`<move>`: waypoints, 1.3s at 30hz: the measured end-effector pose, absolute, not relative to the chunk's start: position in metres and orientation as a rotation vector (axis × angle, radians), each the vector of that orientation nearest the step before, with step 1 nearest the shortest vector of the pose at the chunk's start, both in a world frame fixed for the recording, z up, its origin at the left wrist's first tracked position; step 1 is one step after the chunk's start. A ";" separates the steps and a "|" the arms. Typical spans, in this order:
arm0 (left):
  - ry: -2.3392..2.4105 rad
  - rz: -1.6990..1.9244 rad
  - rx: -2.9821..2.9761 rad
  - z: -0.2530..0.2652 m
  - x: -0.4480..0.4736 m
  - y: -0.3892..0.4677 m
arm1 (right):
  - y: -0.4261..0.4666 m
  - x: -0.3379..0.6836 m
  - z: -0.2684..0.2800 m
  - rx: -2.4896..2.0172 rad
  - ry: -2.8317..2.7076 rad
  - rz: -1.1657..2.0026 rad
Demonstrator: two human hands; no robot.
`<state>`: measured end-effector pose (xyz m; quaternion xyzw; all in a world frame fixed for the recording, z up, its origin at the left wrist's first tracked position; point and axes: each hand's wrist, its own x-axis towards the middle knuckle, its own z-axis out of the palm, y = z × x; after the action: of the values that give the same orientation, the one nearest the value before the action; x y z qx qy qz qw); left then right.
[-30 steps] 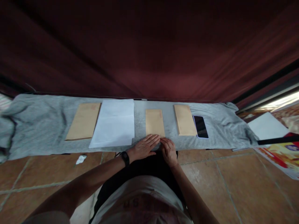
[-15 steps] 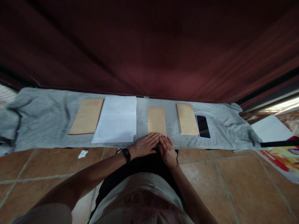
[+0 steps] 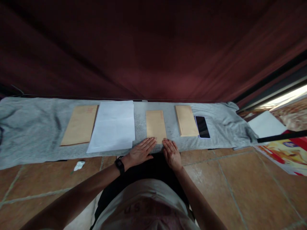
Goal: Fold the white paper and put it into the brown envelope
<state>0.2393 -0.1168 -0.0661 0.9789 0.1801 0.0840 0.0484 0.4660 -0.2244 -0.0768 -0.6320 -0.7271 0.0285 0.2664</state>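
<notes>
A brown paper envelope (image 3: 155, 124) lies flat on the grey cloth in front of me. My left hand (image 3: 142, 152) rests at its lower left corner, fingers stretched out flat. At the lower right corner lies my right hand (image 3: 172, 155), also flat with fingers extended. Neither hand grips anything. Left of the envelope is a stack of white paper (image 3: 114, 126), and beyond it a pile of brown envelopes (image 3: 80, 124). To the right sits another stack of brown envelopes (image 3: 187, 120), with a dark-screened phone (image 3: 202, 127) beside it.
The grey cloth (image 3: 223, 123) covers a long narrow surface against a dark red curtain-like backdrop (image 3: 153, 64). A crumpled white scrap (image 3: 79, 165) is on the tiled floor (image 3: 211, 182). At the far right are a white sheet (image 3: 266, 124) and a colourful printed box or sheet (image 3: 287, 156).
My hands have slid apart, the left one moving left, so the lower edge of the middle envelope shows between them. The whole view has also shifted slightly.
</notes>
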 end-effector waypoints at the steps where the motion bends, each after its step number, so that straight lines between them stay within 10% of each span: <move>1: 0.557 0.264 2.979 -0.067 0.238 -0.117 | -0.225 0.467 -0.077 -1.713 -1.958 0.073; 39: 0.679 0.407 3.019 -0.069 0.224 -0.123 | -0.190 0.463 -0.062 -1.741 -2.076 0.131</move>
<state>0.2245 -0.1232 -0.0686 0.9673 0.2175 0.1303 0.0103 0.4627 -0.1903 -0.0622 -0.6270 -0.7478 0.0473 0.2131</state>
